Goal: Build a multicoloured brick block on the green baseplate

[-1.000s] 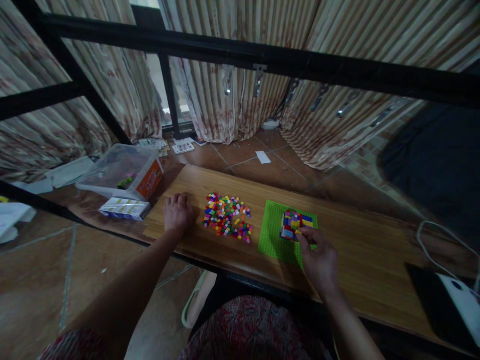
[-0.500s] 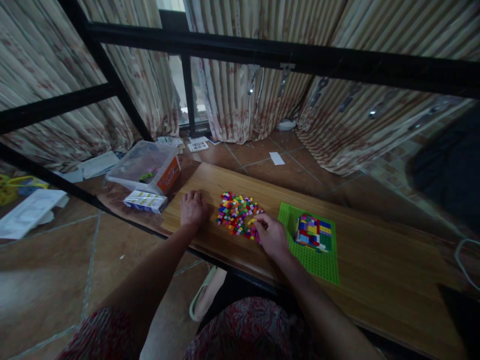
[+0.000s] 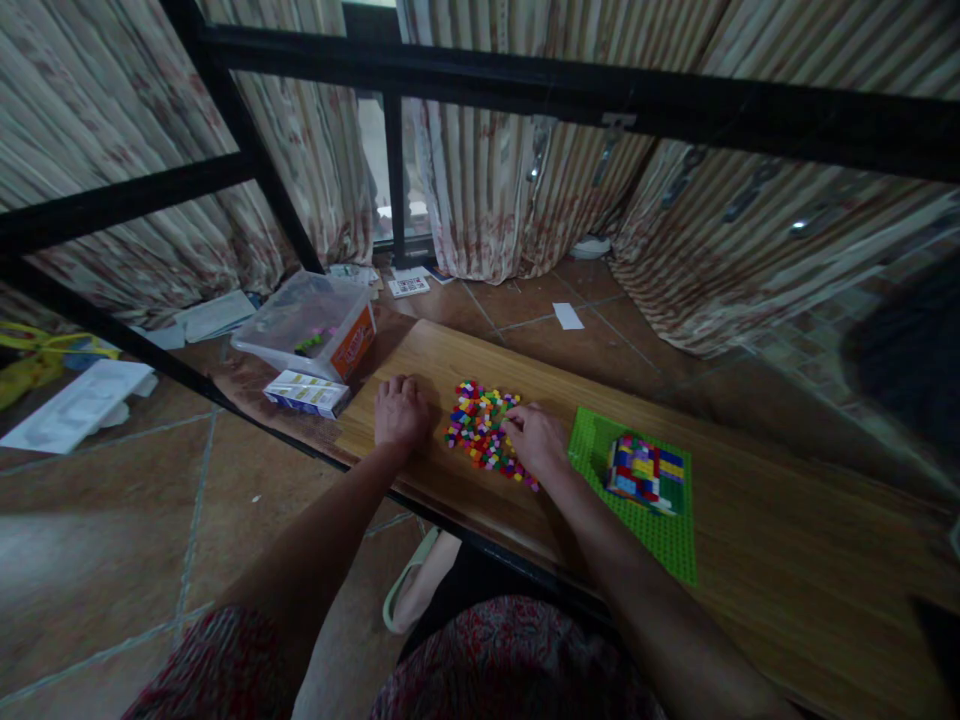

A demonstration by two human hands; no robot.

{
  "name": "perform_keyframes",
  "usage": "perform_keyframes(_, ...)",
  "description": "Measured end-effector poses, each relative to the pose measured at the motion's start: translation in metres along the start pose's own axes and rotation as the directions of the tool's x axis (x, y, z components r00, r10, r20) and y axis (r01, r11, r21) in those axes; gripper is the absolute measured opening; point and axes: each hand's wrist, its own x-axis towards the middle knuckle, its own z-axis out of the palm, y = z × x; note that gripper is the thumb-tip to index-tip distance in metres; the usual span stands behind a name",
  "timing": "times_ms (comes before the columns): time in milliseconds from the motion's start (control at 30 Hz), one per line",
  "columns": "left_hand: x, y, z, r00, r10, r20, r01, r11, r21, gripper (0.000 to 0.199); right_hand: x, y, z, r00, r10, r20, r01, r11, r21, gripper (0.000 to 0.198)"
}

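Note:
Small toy building bricks (image 3: 480,425) in many colours lie in a loose heap on the wooden tabletop (image 3: 757,540). My right hand (image 3: 538,440) is at the heap's right side, thumb and fingers pinched together over the bricks; whatever sits between the fingertips is too small to make out. Palm down to the left of the heap, my left hand (image 3: 401,412) rests on the wood, fingers forward and slightly bent, holding nothing. Right of my right hand lies a green baseplate (image 3: 652,540), bearing a multicoloured brick build (image 3: 641,468).
A clear plastic bin (image 3: 300,320) with a few bricks inside stands beyond the table's left end, beside a small white-and-blue box (image 3: 307,393). A black metal bar (image 3: 525,75) crosses above the table's far side. Papers and white packaging (image 3: 79,405) lie on the tiled floor.
My right hand has moved slightly farther over the heap; the yellow piece seen at its fingertips earlier is no longer distinct. My left hand stays put. The whole view has shifted a little.

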Motion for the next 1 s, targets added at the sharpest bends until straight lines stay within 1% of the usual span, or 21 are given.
perform_keyframes(100, -0.001, 0.0, 0.0, 1.0, 0.0, -0.002, 0.0, 1.0, -0.005, 0.039, 0.001, -0.001, -0.001, 1.0, 0.017, -0.01, -0.016, 0.997, 0.079, 0.014)
perform_keyframes(167, -0.001, 0.0, -0.001, 1.0, 0.002, -0.005, -0.002, 1.0, -0.001, 0.039, -0.001, -0.001, -0.004, 0.998, 0.051, -0.035, -0.042, 0.974, 0.221, 0.015)
perform_keyframes(200, -0.001, 0.0, -0.001, 1.0, 0.003, -0.005, -0.003, 1.0, 0.003, 0.039, -0.003, -0.001, -0.006, 0.995, 0.088, -0.041, -0.069, 0.942, 0.327, 0.015)
perform_keyframes(233, -0.001, 0.0, -0.001, 1.0, 0.002, -0.004, -0.002, 1.0, 0.008, 0.039, -0.006, -0.001, -0.01, 0.99, 0.14, -0.031, -0.111, 0.884, 0.453, 0.017)
perform_keyframes(267, 0.0, 0.0, -0.001, 1.0, 0.0, -0.003, 0.0, 1.0, 0.011, 0.039, -0.011, -0.002, -0.014, 0.98, 0.198, 0.003, -0.162, 0.794, 0.586, 0.019)
perform_keyframes(333, 0.0, 0.0, -0.002, 1.0, -0.001, -0.002, 0.001, 1.0, 0.016, 0.039, -0.021, -0.003, -0.023, 0.953, 0.278, 0.123, -0.261, 0.543, 0.798, 0.026)
perform_keyframes(367, 0.0, 0.0, -0.002, 1.0, 0.0, -0.003, 0.0, 1.0, 0.019, 0.039, -0.028, -0.004, -0.029, 0.94, 0.29, 0.182, -0.295, 0.417, 0.86, 0.029)
perform_keyframes(400, 0.001, 0.0, -0.002, 1.0, 0.001, -0.005, -0.001, 1.0, 0.023, 0.04, -0.035, -0.005, -0.035, 0.931, 0.285, 0.226, -0.314, 0.314, 0.896, 0.03)
perform_keyframes(433, 0.001, 0.0, -0.002, 1.0, 0.002, -0.006, -0.002, 1.0, 0.026, 0.04, -0.042, -0.006, -0.041, 0.928, 0.278, 0.25, -0.319, 0.241, 0.917, 0.03)
perform_keyframes(467, 0.001, 0.0, -0.003, 1.0, 0.004, -0.007, -0.004, 1.0, 0.029, 0.04, -0.049, -0.006, -0.047, 0.926, 0.277, 0.257, -0.316, 0.193, 0.929, 0.03)
perform_keyframes(500, 0.002, -0.001, -0.003, 1.0, 0.006, -0.008, -0.005, 1.0, 0.03, 0.04, -0.056, -0.006, -0.052, 0.925, 0.282, 0.255, -0.309, 0.166, 0.937, 0.03)
perform_keyframes(533, 0.002, -0.001, -0.003, 1.0, 0.01, -0.009, -0.01, 1.0, 0.03, 0.039, -0.064, -0.005, -0.057, 0.925, 0.289, 0.247, -0.301, 0.158, 0.941, 0.031)
perform_keyframes(567, 0.003, -0.002, -0.003, 1.0, 0.019, -0.011, -0.019, 0.999, 0.028, 0.04, -0.071, -0.002, -0.061, 0.925, 0.295, 0.238, -0.296, 0.168, 0.94, 0.033)
perform_keyframes(600, 0.003, -0.002, -0.003, 0.999, 0.029, -0.014, -0.029, 0.999, 0.026, 0.04, -0.078, 0.001, -0.065, 0.926, 0.301, 0.228, -0.294, 0.196, 0.936, 0.034)
perform_keyframes(733, 0.005, -0.004, -0.002, 0.998, 0.057, -0.025, -0.056, 0.998, 0.037, 0.042, -0.106, 0.023, -0.076, 0.925, 0.34, 0.168, -0.305, 0.406, 0.862, 0.035)
perform_keyframes(833, 0.005, -0.004, -0.001, 0.998, 0.052, -0.027, -0.05, 0.997, 0.06, 0.043, -0.125, 0.046, -0.085, 0.913, 0.396, 0.103, -0.312, 0.512, 0.8, 0.035)
perform_keyframes(933, 0.006, -0.005, -0.001, 0.998, 0.058, -0.022, -0.056, 0.996, 0.074, 0.043, -0.138, 0.07, -0.098, 0.888, 0.46, -0.023, -0.3, 0.615, 0.729, 0.034)
perform_keyframes(1000, 0.007, -0.005, -0.001, 0.997, 0.069, -0.023, -0.067, 0.995, 0.075, 0.043, -0.143, 0.085, -0.107, 0.873, 0.469, -0.131, -0.279, 0.702, 0.655, 0.033)
